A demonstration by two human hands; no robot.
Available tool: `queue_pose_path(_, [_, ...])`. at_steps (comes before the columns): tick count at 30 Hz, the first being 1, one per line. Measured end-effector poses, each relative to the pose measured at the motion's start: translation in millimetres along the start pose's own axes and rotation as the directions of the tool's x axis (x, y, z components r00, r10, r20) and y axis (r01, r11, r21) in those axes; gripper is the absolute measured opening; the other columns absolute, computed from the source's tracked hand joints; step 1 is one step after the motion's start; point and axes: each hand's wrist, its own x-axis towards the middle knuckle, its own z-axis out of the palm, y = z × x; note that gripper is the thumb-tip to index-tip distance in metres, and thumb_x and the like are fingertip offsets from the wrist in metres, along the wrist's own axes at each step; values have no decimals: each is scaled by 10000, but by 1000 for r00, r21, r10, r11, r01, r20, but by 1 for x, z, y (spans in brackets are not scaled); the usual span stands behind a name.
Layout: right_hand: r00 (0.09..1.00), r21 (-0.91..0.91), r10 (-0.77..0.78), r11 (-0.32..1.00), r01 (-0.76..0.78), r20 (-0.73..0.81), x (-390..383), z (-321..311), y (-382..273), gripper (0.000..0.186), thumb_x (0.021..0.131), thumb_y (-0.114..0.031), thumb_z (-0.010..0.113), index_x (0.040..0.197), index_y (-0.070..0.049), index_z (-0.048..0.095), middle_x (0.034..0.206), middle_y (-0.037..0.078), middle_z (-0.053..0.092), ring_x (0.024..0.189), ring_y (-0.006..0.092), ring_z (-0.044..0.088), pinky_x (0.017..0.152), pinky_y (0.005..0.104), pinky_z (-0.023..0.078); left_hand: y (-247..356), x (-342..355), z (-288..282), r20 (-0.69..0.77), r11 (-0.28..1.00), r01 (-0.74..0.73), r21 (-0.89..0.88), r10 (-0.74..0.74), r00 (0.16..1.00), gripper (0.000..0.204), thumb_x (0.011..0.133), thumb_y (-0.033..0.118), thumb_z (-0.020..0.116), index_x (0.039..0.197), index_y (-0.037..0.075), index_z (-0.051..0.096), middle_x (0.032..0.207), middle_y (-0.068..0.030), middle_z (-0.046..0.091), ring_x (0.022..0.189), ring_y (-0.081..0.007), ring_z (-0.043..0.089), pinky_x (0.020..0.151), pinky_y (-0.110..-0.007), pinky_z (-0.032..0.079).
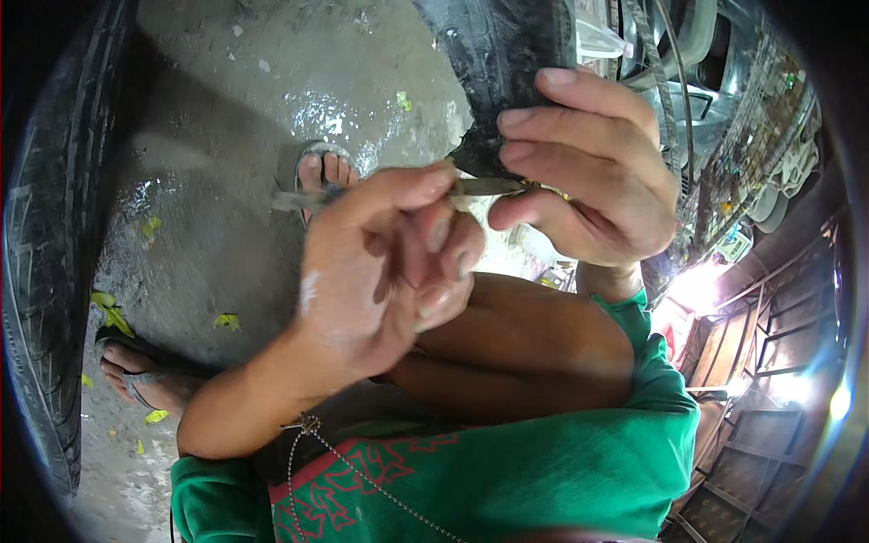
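Note:
My left hand is closed round a thin metal tool that lies level between both hands; its left end is blurred. My right hand pinches the torn edge of a black rubber piece, which hangs down from the top of the view. The tool's right end meets that rubber edge at my right thumb. What happens under the fingers is hidden.
A big black tyre curves along the left rim. My two feet in sandals rest on the wet concrete floor, which has yellow-green leaves on it. Metal frames and clutter fill the right side.

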Motion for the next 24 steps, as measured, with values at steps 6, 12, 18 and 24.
queue_pose_path(6, [971,270,236,938,-217,-38,15,-15,2,526,989,-348,673,1305,57,557,1177,263,685,1082,432,678,940,473,551,30,-9,54,339,0,-385,923,473,813,192,945,145,637,807,12,634,645,-32,522,569,-130,507,560,-297,426])
queue_pose_path(12, [953,367,259,911,-188,-155,7,-40,2,499,1004,-318,645,1334,34,518,1156,257,672,1045,417,687,885,455,571,15,0,100,252,-391,-60,919,462,850,243,918,158,643,756,-24,647,600,-21,553,584,-121,522,573,-291,412])
queue_pose_path(18, [929,508,296,848,-148,-223,3,-34,7,474,1023,-283,612,1369,7,470,1131,250,658,1001,399,697,819,435,595,38,8,125,126,-538,86,838,345,930,269,886,225,703,802,-29,675,599,-26,569,572,-101,526,540,-296,397])
queue_pose_path(24, [912,641,345,756,-131,-221,-5,-31,18,456,1041,-248,579,1405,-20,423,1105,243,643,957,380,707,753,414,619,34,12,97,382,-585,-90,806,396,835,172,858,171,749,873,4,709,674,-34,598,615,-105,550,556,-273,404])
